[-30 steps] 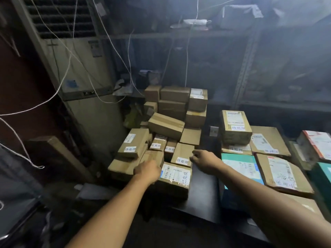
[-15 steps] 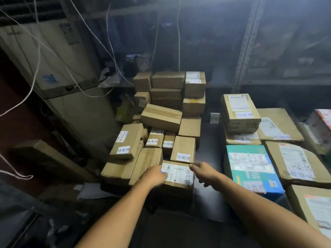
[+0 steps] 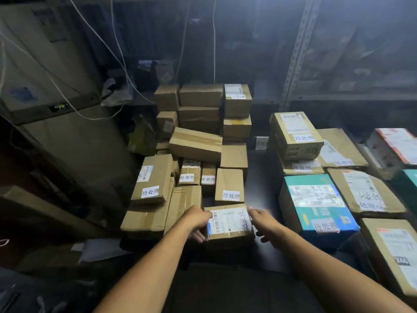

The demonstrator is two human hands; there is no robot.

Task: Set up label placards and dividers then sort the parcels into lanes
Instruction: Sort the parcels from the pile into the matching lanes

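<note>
Hands on a small brown taped cardboard parcel point(image 3: 229, 224)
The left hand point(image 3: 197, 222) grasps its left side; the right hand point(image 3: 265, 224) touches its right edge with relaxed fingers.

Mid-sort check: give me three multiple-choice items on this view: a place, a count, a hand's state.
1. Where is the teal box relative to the front parcel? A on the back stack; B to its right, across bare table; C to its left.
2. How many white slips reading 异常件 show? A two; B one; C five.
3. The left hand is: A flat on the table; B holding a placard; C gripping the front parcel's left edge.
Answers: B, bare table lies between them; A, two sit side by side; C, thumb on top, fingers underneath.
</note>
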